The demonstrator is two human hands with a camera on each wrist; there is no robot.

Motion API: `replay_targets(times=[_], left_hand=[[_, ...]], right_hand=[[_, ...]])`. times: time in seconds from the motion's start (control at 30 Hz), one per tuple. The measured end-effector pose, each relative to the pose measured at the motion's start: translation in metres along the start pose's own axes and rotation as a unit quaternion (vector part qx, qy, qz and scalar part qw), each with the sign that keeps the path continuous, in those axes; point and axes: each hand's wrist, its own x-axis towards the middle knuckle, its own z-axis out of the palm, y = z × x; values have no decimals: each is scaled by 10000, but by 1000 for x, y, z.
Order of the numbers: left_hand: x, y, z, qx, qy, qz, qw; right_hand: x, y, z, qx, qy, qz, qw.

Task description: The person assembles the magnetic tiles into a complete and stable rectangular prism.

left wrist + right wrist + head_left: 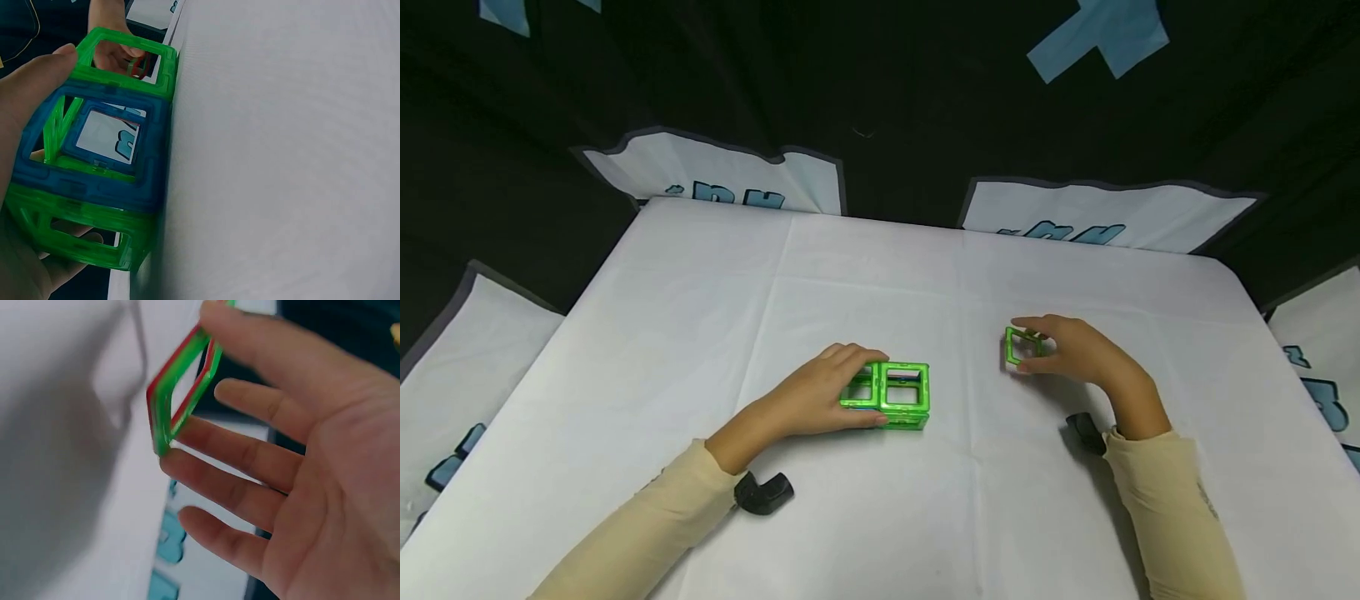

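My left hand (820,396) grips a box-shaped block of green magnetic tiles (881,388) on the white table, fingers along its far side and thumb along the near side. A blue square tile (69,185) forms one face of this block in the left wrist view, between green tiles. Off to the right, my right hand (1078,352) pinches a green square magnetic tile (1010,346) between thumb and fingertips, just above the cloth. Red edging (150,403) runs along the green tile in the right wrist view. The lower fingers of that hand are spread.
White cloth covers the table (865,275). Black curtain (887,108) with pieces of light blue tape (1105,37) hangs behind it. White printed sheets (715,171) show past the far edge. Black curved pieces (763,493) sit at both wrists.
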Motion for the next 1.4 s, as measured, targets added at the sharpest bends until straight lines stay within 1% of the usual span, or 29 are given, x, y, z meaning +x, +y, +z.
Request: replay_targets(times=[0.13, 0.27, 0.47, 0.6, 0.77, 1.1, 1.23, 1.3, 1.4], left_hand=[[0, 0, 1, -4, -1, 13, 10000], [0, 0, 1, 23, 2, 22, 10000], [0, 1, 0, 37, 54, 65, 10000], [0, 1, 0, 51, 99, 90, 9999], [0, 0, 1, 62, 131, 121, 9998], [0, 0, 2, 27, 129, 136, 9998], [0, 0, 2, 33, 128, 127, 9998], [0, 0, 2, 33, 133, 125, 9998], [0, 0, 2, 36, 131, 130, 9998]], right_hand=[[-6, -23, 2, 40, -31, -506, 9987], [-10, -44, 8, -128, 1, -948, 9954], [-14, -68, 19, -396, 228, -1782, 9829], [-16, -77, 25, -477, 404, -2136, 9749], [-17, -83, 29, -419, 495, -2269, 9718], [-15, -87, 35, -616, 590, -2175, 9723], [-15, -87, 37, -689, 647, -2188, 9712], [-14, -88, 38, -661, 655, -2224, 9705], [-13, -89, 41, -522, 582, -2206, 9722]])
